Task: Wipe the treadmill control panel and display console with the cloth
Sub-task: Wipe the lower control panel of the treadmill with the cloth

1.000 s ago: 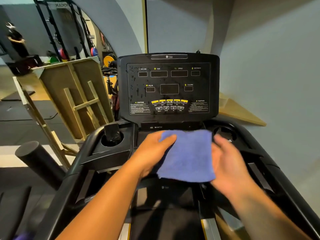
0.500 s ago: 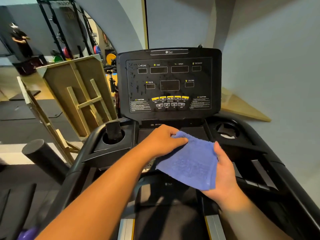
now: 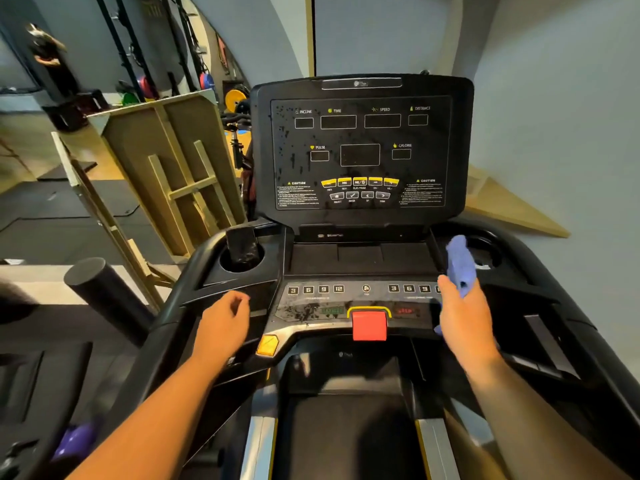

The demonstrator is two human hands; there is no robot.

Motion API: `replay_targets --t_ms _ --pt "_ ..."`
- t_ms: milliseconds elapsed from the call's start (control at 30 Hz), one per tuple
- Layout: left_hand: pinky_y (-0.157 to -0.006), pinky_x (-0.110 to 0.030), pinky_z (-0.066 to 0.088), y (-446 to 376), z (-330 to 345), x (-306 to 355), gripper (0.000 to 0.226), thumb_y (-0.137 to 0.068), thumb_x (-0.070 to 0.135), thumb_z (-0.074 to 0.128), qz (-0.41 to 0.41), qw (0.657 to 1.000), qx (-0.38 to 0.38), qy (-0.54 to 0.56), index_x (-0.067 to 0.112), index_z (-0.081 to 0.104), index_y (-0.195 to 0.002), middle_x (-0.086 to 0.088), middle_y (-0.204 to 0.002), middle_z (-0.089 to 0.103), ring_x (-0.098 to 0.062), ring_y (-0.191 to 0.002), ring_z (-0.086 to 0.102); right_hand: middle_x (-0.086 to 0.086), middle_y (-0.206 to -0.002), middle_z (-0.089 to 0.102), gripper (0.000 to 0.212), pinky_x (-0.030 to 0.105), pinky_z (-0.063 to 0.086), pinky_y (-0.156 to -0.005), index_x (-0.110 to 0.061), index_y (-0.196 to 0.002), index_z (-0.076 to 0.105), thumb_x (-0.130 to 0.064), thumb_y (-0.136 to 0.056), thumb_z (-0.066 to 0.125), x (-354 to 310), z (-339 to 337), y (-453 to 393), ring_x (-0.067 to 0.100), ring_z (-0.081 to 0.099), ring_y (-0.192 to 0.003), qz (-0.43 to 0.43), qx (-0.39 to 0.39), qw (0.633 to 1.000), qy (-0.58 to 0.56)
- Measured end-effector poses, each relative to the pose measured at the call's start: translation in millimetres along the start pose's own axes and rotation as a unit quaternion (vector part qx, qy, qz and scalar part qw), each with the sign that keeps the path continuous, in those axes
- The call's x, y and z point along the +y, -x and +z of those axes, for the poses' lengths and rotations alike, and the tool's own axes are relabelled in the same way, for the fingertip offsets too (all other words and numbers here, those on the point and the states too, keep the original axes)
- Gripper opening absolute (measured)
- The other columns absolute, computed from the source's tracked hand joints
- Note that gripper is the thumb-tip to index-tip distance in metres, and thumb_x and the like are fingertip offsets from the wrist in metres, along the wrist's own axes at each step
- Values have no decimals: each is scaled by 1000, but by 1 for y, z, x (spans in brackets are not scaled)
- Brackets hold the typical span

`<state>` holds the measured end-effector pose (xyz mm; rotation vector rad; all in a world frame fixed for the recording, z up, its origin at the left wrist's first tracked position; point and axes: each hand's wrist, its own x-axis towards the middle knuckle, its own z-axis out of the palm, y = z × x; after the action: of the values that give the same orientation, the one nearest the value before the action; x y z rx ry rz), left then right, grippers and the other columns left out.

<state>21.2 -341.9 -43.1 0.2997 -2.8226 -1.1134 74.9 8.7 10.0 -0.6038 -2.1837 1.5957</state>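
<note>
The black display console [image 3: 360, 150] stands upright ahead, speckled with droplets on its left side. Below it lies the control panel [image 3: 311, 299] with number keys, a red stop button [image 3: 369, 325] and wet smears left of centre. My right hand [image 3: 465, 317] holds the blue cloth [image 3: 459, 263] bunched upright over the panel's right end. My left hand [image 3: 225, 322] hovers over the left side of the treadmill, fingers loosely curled, holding nothing.
A dark object stands in the left cup holder [image 3: 242, 256]; the right cup holder [image 3: 485, 252] sits behind the cloth. A wooden frame [image 3: 166, 174] leans at the left. A grey wall [image 3: 571, 133] is close on the right. A black roller [image 3: 104, 292] lies lower left.
My left hand let go of the cloth and moved left. My right hand gathered the cloth and shifted right, uncovering the control panel.
</note>
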Motion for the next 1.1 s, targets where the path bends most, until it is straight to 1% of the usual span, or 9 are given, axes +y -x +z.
replay_targets --t_ms 100,167,267,433,533,600,833,967,1100 --pt "-79 -37 51 4 9 -36 14 -104 28 53 -34 999 -24 -25 30 67 -101 2 -89 73 -20 -87 69 8 -123 59 56 35 41 -98 -17 -153 32 -16 -98 44 34 24 0 22 55 -113 -184 5 950 254" --pt "-81 -39 52 7 14 -51 15 -104 32 52 -46 997 -49 -37 34 65 -97 -1 -92 73 -27 -93 69 17 -133 56 58 45 39 -104 -7 -148 39 -28 -95 46 64 44 6 37 51 -126 -172 -4 903 393" --pt "-86 -39 48 10 19 -58 30 -108 39 42 -56 994 -74 -51 24 68 -107 -5 -107 73 -26 -96 64 18 -164 20 75 56 14 -122 -6 -156 25 -37 -95 57 82 70 17 39 12 -152 -116 -25 869 480" --pt "-97 -47 50 6 22 -61 44 -107 48 30 -47 989 -101 -94 23 66 -110 -9 -114 72 -36 -107 65 19 -166 8 76 53 2 -122 -4 -158 14 -47 -100 41 48 137 36 41 3 -153 -219 -110 842 481" --pt "-95 -49 51 3 22 -64 47 -106 52 27 -48 989 -110 -89 24 63 -94 -5 -100 71 -31 -98 66 20 -164 20 83 56 18 -121 -1 -155 28 -47 -90 52 58 155 58 42 16 -151 -349 -199 766 501" --pt "-92 -47 51 3 21 -65 50 -106 54 25 -40 989 -107 -89 24 62 -90 -3 -96 71 -31 -95 66 12 -167 9 89 49 9 -125 -5 -158 19 -42 -88 60 69 139 56 34 6 -154 -391 -235 737 498" --pt "-84 -40 49 2 24 -67 55 -106 55 23 -12 989 -101 -105 24 69 -104 0 -97 73 -22 -90 67 16 -166 15 83 52 10 -122 -5 -157 20 -48 -95 54 50 162 50 39 9 -153 -267 -133 809 506" --pt "-84 -40 50 2 25 -71 61 -105 57 20 -7 989 -93 -114 24 71 -104 -1 -102 75 -26 -95 66 20 -162 25 88 56 22 -120 -2 -153 30 -48 -85 63 43 196 75 42 18 -151 -382 -204 739 517" --pt "-75 -34 44 2 24 -70 60 -107 54 22 3 989 -94 -116 21 71 -102 -2 -95 74 -19 -86 66 4 -167 13 88 45 8 -125 -10 -158 21 -36 -85 62 63 147 61 23 -1 -154 -438 -277 721 460"
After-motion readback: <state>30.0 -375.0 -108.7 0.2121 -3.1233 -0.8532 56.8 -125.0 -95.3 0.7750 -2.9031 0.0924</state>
